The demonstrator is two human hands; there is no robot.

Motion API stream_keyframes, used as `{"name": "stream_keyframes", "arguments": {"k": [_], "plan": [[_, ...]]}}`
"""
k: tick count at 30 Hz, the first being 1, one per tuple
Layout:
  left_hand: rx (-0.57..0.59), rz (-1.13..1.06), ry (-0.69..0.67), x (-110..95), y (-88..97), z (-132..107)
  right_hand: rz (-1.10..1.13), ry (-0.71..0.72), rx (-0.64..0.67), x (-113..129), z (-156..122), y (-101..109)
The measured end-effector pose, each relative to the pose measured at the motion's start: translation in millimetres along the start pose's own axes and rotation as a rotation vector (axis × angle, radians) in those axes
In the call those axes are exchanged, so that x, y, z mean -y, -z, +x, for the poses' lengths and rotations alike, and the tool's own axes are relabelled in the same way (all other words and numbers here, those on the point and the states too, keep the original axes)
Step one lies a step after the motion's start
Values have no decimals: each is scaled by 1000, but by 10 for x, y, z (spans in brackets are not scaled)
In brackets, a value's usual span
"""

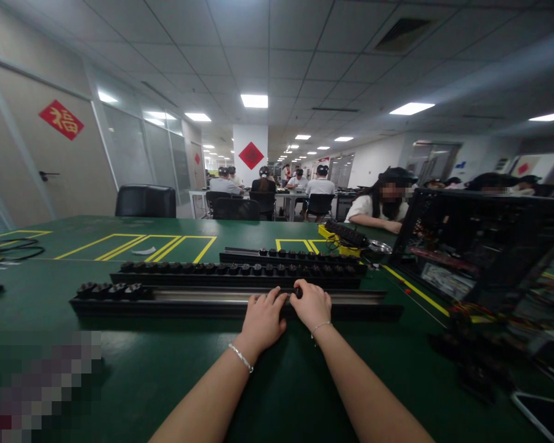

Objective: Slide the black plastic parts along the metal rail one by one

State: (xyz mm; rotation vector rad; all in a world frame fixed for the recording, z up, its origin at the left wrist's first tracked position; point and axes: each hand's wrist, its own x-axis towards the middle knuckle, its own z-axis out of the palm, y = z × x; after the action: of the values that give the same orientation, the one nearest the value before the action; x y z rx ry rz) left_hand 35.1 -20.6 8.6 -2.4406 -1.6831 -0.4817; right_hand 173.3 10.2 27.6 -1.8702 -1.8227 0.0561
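Note:
A long black rail [189, 301] with a shiny metal channel lies across the green table [133, 375] in front of me. A few black knob-like parts [108, 289] sit at its left end. My left hand [263, 320] rests on the rail with fingers bent over its edge. My right hand [311, 304] is beside it, fingertips pinched on a small black part [297, 291] on the rail. Two more rails [240, 271], filled with several black parts, lie behind.
An open black computer case [480, 246] stands at the right, with dark parts in front of it. A yellow tray [339, 240] and a seated person [378, 206] are beyond. Black cables [9, 249] lie far left. Chairs and other people sit further back.

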Motion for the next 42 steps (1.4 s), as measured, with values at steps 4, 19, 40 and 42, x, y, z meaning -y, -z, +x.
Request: {"name": "stream_keyframes", "arguments": {"k": [4, 19, 40, 42], "plan": [[-22, 6, -18, 17, -19, -4, 11, -21, 17, -19, 26, 4], [-30, 9, -18, 17, -11, -11, -17, -81, -3, -134, 52, 21], [-66, 0, -25, 48, -85, 2, -44, -121, -28, -290, 71, 45], [-72, -2, -29, 49, -88, 2, -43, -120, -34, -293, 73, 45]]}}
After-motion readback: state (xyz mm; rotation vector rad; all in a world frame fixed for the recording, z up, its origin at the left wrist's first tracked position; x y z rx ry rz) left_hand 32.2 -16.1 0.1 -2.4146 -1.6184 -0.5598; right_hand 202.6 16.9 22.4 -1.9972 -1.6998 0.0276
